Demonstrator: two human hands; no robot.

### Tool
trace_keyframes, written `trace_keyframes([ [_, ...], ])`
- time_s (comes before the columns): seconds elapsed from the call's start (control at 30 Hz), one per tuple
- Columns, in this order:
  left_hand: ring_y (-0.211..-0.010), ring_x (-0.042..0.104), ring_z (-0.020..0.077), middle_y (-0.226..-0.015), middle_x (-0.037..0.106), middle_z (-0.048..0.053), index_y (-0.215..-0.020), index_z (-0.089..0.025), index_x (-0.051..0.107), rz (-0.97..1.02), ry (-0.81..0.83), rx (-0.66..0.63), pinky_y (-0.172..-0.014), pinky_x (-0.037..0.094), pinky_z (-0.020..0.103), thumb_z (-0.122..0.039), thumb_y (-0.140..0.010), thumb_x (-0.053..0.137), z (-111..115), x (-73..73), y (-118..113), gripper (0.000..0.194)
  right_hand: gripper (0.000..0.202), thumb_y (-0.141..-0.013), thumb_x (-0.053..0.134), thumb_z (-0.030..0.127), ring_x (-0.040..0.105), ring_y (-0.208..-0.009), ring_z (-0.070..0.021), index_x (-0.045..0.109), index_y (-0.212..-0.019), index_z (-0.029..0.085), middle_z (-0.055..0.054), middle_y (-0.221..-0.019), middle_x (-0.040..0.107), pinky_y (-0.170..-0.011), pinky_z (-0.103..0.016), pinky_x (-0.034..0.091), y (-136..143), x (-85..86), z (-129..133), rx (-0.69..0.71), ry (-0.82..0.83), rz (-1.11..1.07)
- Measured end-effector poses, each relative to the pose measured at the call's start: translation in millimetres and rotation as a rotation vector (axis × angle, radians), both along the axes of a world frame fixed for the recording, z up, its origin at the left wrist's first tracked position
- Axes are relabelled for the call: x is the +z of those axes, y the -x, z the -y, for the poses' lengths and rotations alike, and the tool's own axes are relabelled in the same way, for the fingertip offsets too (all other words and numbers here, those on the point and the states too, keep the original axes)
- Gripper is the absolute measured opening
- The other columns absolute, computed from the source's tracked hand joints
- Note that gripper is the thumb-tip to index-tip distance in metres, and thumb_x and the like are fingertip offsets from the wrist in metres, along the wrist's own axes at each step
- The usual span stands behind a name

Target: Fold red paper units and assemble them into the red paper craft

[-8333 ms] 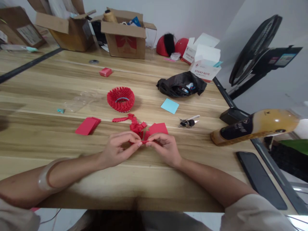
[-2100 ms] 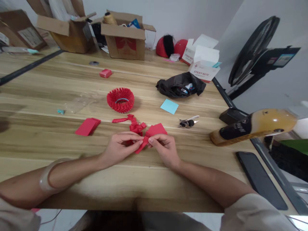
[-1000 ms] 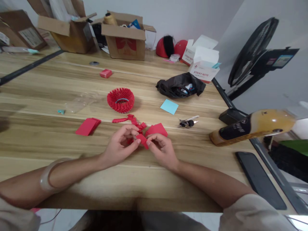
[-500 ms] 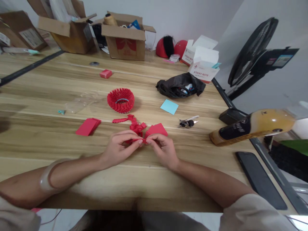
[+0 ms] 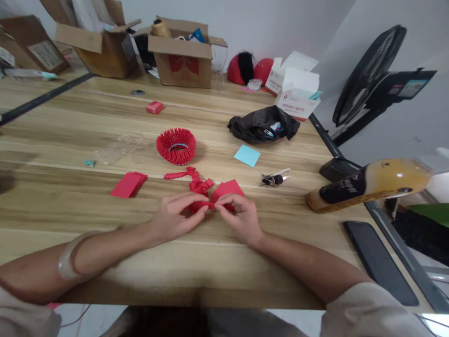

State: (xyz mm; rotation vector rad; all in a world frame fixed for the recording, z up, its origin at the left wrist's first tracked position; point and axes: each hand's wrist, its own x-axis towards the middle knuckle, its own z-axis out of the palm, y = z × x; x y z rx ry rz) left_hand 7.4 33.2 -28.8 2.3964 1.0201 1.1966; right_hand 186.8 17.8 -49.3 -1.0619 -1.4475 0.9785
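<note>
Between my fingertips is a narrow folded strip of red paper (image 5: 209,204). My left hand (image 5: 178,213) pinches its left part, and my right hand (image 5: 240,216) pinches the right end. Just beyond my hands lies a loose heap of folded red paper pieces (image 5: 199,185), some of them in a row. A stack of red paper sheets (image 5: 229,188) sits behind my right fingers and is partly covered by them. Farther off stands a red bowl of interlocked folded paper (image 5: 176,146) with a light blue ring inside. Another red paper stack (image 5: 128,185) lies to the left.
A blue sheet (image 5: 247,156), keys (image 5: 275,178) and a black bag (image 5: 264,125) lie to the right. Beyond them are a drink bottle (image 5: 365,185), a phone (image 5: 380,262) and a fan (image 5: 368,77). Cardboard boxes (image 5: 184,61) and sticky note boxes (image 5: 296,104) line the back.
My left fingers have parted slightly, showing more red paper between thumb and forefinger. The right hand has shifted a little to the right. Everything else on the table stays put.
</note>
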Motion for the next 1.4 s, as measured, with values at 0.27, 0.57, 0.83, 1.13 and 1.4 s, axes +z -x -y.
trace_keyframes([
  [0.27,-0.068,0.067,0.0142,-0.079,0.07,0.006,-0.085,-0.015,0.063,-0.097,-0.081,-0.039,-0.064,0.054,0.023,-0.014,-0.08,0.058,-0.5,1.2,1.2,0.007,0.007,-0.078,0.063,0.023,0.064,-0.069,-0.0161,0.066,-0.072,0.019,-0.007,-0.074,0.07,-0.066,-0.029,0.051,-1.4,4.6,2.2,0.033,-0.119,0.066],
  [0.57,-0.075,0.066,0.0142,-0.084,0.069,0.005,-0.09,-0.016,0.062,-0.079,-0.027,-0.065,-0.07,0.054,0.025,-0.016,-0.085,0.054,-2.2,2.3,3.0,0.009,0.013,-0.083,0.059,0.024,0.064,-0.079,-0.0157,0.07,-0.077,0.021,-0.006,-0.084,0.069,-0.076,-0.029,0.052,-4.9,9.9,2.2,0.176,-0.189,0.105],
  [0.83,-0.071,0.066,0.0136,-0.082,0.07,0.003,-0.088,-0.019,0.064,-0.042,-0.016,-0.06,-0.067,0.055,0.024,-0.022,-0.084,0.06,-1.9,-0.1,4.2,0.007,0.021,-0.074,0.068,0.035,0.066,-0.077,-0.0156,0.066,-0.088,0.019,-0.006,-0.086,0.069,-0.073,-0.029,0.055,1.5,-2.4,0.2,0.21,0.102,-0.155],
  [1.13,-0.065,0.067,0.0135,-0.081,0.073,0.005,-0.09,-0.017,0.066,0.027,0.072,-0.039,-0.061,0.054,0.021,-0.016,-0.077,0.059,1.3,4.2,-0.8,0.014,0.012,-0.074,0.067,0.03,0.066,-0.072,-0.0156,0.067,-0.08,0.019,-0.005,-0.079,0.07,-0.071,-0.029,0.054,-0.4,-2.1,-2.3,0.11,0.109,-0.132],
  [1.4,-0.062,0.066,0.0127,-0.077,0.073,0.001,-0.084,-0.019,0.069,0.025,0.281,-0.005,-0.059,0.052,0.021,-0.024,-0.078,0.065,0.2,0.1,1.0,0.008,0.008,-0.072,0.069,0.026,0.064,-0.071,-0.015,0.065,-0.077,0.02,-0.003,-0.076,0.068,-0.07,-0.029,0.053,-0.1,-2.5,-2.5,0.105,0.099,-0.159],
])
